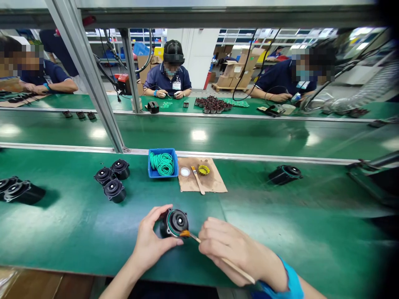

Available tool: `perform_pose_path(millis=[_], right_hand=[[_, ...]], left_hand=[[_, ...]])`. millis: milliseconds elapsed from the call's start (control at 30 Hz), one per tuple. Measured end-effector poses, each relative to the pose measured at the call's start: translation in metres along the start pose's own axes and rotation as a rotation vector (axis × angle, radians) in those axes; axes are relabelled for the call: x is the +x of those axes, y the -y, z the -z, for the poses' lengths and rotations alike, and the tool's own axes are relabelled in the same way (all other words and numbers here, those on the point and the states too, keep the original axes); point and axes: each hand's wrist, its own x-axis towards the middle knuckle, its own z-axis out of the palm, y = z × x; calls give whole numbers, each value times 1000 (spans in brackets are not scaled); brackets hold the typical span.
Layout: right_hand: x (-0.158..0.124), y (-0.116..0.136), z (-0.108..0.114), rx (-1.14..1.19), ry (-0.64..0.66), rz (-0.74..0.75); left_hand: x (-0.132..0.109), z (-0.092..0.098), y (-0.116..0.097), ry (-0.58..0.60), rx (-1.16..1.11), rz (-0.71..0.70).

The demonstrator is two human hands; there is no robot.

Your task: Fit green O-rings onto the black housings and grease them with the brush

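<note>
My left hand (152, 243) grips a round black motor-like part (176, 222) with a green ring around its rim, holding it on the green bench mat (280, 224). My right hand (230, 251) is closed on a thin wooden brush (218, 256). The brush's orange tip touches the lower right edge of the black part. Both hands sit near the front edge of the bench, close together.
Three like black parts (112, 178) stand left of centre, more (18, 191) at far left, one (285, 173) at right. Behind my hands are a blue tray of green rings (162, 162) and a cardboard sheet (202, 182) with a second brush and yellow lid. Three people work across the conveyor.
</note>
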Motion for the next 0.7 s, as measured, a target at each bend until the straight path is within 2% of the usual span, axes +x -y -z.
perform_pose_path(millis=[67,133,300,400,467,533,600,700], right_hand=[[-2,-3,9,33,-1,-4],[-10,-8,15,95,-108,-42],[-41,-16,4,191,-693,-284],[-59,-13,-8,173,-1055,-369],[-72,-6,-12,122,-1244,-413],[-85,3,-14,41,-1334,-442],[-100,13,-16,-38,-1367,-465],[-125,25,-21,-90,-1423,-519]], left_hand=[[0,0,2,21,-83,35],[0,1,2,34,-158,79],[0,-2,-4,110,-163,87],[17,-17,-19,213,-36,19],[42,-40,-34,258,83,-58],[75,-75,-50,286,214,-137],[113,-120,-64,310,332,-186],[166,-192,-78,317,380,-210]])
